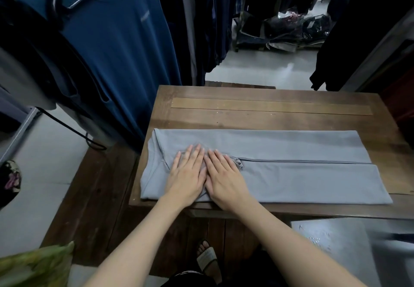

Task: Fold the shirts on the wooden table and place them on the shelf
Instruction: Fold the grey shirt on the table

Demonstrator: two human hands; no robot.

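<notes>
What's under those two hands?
The left hand and right hand press flat on a grey shirt on the wooden table; fabric beneath the palms is hidden.

the far half of the table (268, 109) is bare wood, so we have room to reach across there. the grey shirt (302, 152) covers the near half almost edge to edge. a hanging blue shirt (116, 58) crowds the table's far left corner; dark clothes (349, 40) hang beyond the far right corner, with an open floor (264, 67) aisle between.
</notes>
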